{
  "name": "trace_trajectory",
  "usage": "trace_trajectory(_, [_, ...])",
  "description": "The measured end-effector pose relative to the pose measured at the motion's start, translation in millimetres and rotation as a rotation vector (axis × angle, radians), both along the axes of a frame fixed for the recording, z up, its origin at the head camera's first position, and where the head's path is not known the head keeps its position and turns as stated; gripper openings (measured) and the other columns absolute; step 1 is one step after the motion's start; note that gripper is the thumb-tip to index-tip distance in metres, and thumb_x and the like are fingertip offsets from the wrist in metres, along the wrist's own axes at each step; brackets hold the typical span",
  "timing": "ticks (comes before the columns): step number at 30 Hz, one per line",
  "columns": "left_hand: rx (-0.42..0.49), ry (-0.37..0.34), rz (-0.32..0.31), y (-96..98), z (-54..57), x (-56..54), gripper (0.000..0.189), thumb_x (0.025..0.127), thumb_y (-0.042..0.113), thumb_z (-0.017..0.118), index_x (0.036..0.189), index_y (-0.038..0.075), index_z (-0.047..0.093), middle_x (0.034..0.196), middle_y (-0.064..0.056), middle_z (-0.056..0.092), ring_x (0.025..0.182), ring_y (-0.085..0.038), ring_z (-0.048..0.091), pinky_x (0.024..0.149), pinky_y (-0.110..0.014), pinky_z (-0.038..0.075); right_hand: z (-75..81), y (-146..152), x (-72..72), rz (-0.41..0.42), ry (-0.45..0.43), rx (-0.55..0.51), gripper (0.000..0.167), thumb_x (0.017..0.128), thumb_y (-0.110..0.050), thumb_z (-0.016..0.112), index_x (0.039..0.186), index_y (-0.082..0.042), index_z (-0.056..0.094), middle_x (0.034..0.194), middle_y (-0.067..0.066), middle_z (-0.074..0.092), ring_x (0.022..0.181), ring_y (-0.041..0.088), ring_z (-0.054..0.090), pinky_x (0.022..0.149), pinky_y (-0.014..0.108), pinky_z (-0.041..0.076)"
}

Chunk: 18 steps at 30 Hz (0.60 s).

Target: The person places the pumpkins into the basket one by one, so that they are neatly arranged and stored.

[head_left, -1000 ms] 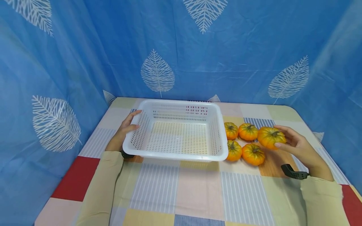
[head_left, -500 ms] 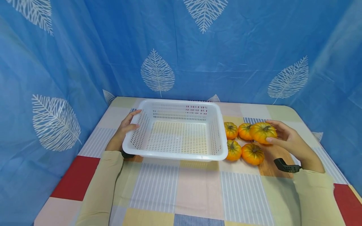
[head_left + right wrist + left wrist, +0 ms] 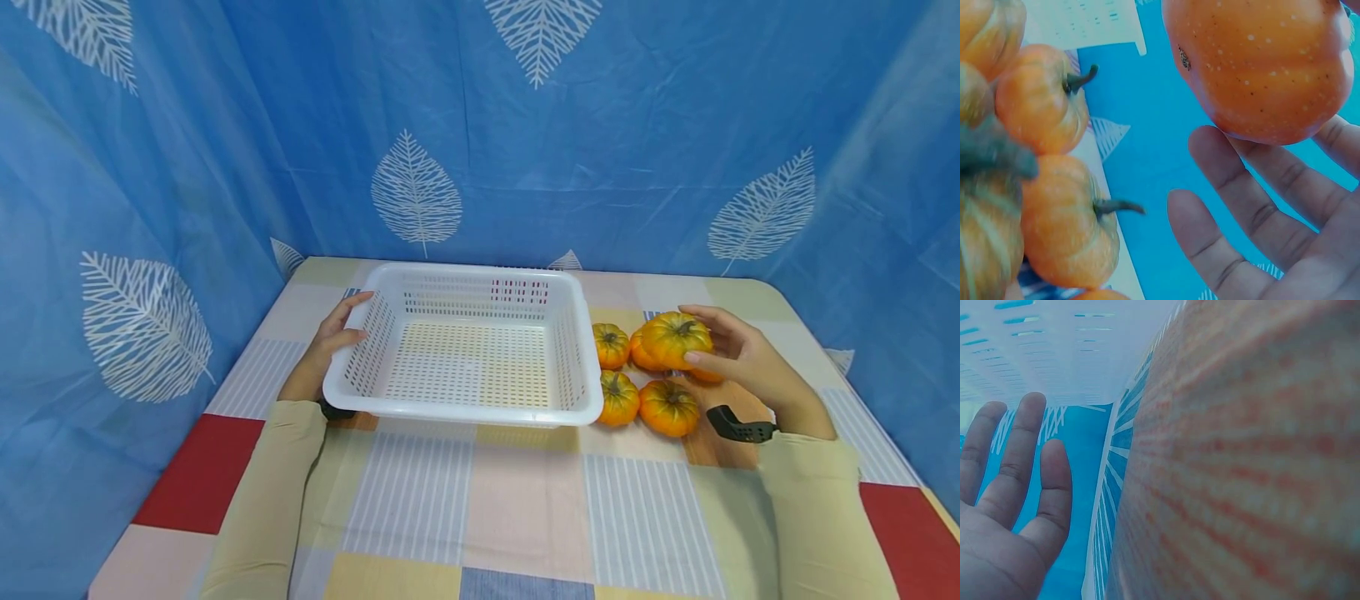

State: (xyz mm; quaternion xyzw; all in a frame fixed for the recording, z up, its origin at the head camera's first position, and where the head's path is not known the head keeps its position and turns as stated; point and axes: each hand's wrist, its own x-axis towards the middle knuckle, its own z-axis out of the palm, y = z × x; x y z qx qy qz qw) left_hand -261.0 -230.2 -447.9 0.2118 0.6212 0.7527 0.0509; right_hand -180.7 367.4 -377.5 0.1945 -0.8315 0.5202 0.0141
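A small orange pumpkin (image 3: pixel 677 340) with a greenish top is gripped between the thumb and fingers of my right hand (image 3: pixel 742 362). In the right wrist view this pumpkin (image 3: pixel 1260 69) shows its speckled underside, raised above the others. Beneath and around it several similar pumpkins (image 3: pixel 670 408) sit on the table, two partly covered by the held one. A white slotted plastic basket (image 3: pixel 465 414) stands to their left with nothing inside. My left hand (image 3: pixel 326 350) is at the basket's left side, thumb and finger at the rim; in the left wrist view its fingers (image 3: pixel 1055 465) are straight.
The table has a patchwork cloth (image 3: pixel 525 500) with striped, red and pale squares. Blue curtains (image 3: pixel 637 150) with white leaf prints close off the back and sides. Pumpkins (image 3: pixel 611 346) sit right against the basket's right side.
My right hand has moved left and slightly up with the held pumpkin, now over another pumpkin. A pumpkin at the right has come into view beneath the hand. The left hand and basket have stayed put.
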Motion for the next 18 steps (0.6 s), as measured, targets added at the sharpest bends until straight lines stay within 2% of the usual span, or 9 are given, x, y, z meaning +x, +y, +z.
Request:
trace_trajectory(7, [0.012,0.031,-0.015,-0.2,-1.7,-1.7,0.062,0.098,-0.003,0.044,0.153,0.024,0.052,0.140,-0.012,0.056,0.106,-0.021,0.068,0.080,-0.033,0.063,4.1,-10,-7.5,0.031,0.005,0.016,0.066,0.101,0.010,0.063,0.158,-0.020,0.053,0.141,-0.018,0.058,0.114,0.003,0.063,0.093,0.014,0.052])
trace_trajectory(12, [0.001,0.018,-0.003,0.1,-1.4,-2.0,0.061,0.098,-0.001,0.044,0.151,0.028,0.054,0.142,-0.011,0.056,0.106,-0.021,0.068,0.081,-0.033,0.063,9.4,-18,-13.4,0.014,-0.038,0.036,0.062,0.103,0.004,0.066,0.159,-0.014,0.050,0.142,-0.016,0.056,0.115,0.005,0.063,0.094,0.014,0.052])
trace_trajectory(18, [0.021,0.029,-0.002,1.1,-1.5,-2.3,0.062,0.098,-0.003,0.042,0.150,0.027,0.054,0.145,-0.011,0.054,0.110,-0.022,0.066,0.082,-0.033,0.063,13.4,-29,-22.3,0.023,-0.057,0.036,0.059,0.102,0.001,0.068,0.158,-0.006,0.049,0.141,-0.015,0.057,0.116,0.007,0.063,0.094,0.015,0.053])
